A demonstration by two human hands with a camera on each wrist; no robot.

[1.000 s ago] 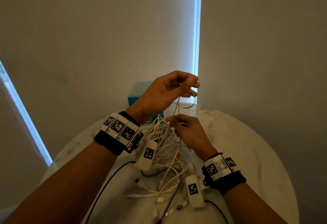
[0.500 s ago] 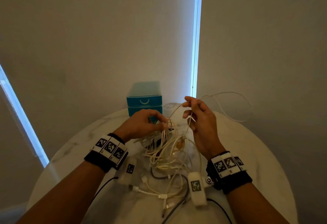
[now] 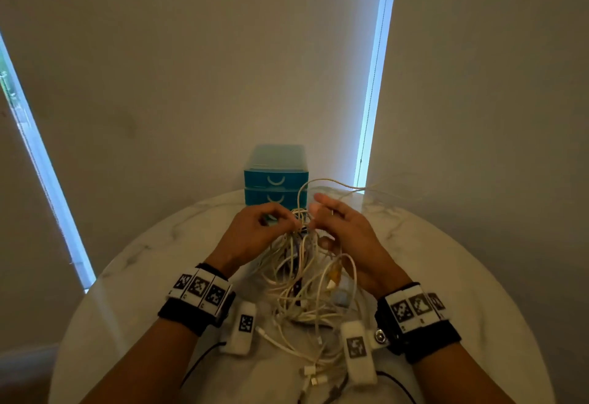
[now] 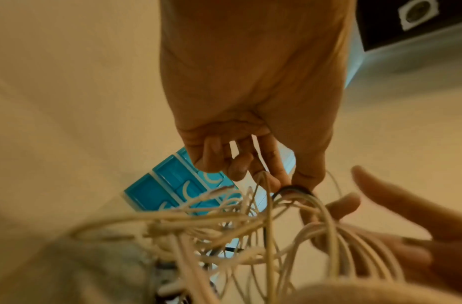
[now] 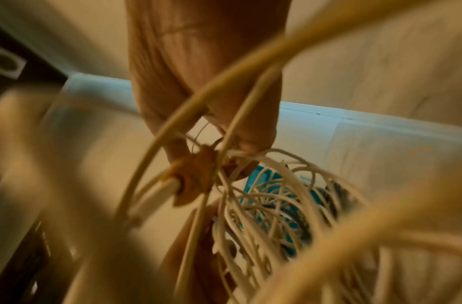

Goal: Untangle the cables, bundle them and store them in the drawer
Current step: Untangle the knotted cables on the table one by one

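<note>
Cables [image 3: 306, 276] lie in a pale knot on the round marble table [image 3: 478, 276], between the two wrists in the head view, with loose plug ends trailing toward the near edge. The left hand [image 3: 255, 231] pinches strands at the top of the knot, and the right hand [image 3: 344, 228] pinches a strand whose loop arcs up in front of the blue drawer box [image 3: 275, 177], which stands shut at the far side. From the left wrist, the left hand's fingers [image 4: 274, 164] curl round a thin cable beside a dark loop, while the right hand's fingers spread wide nearby. From the right wrist, that hand [image 5: 209, 102] nips a plug end between thumb and finger, with strands blurred across the lens. The risk I judge is that pulling both ways would tighten the knot, or a plug could snag in a loop and drag the heap off the table.
</note>
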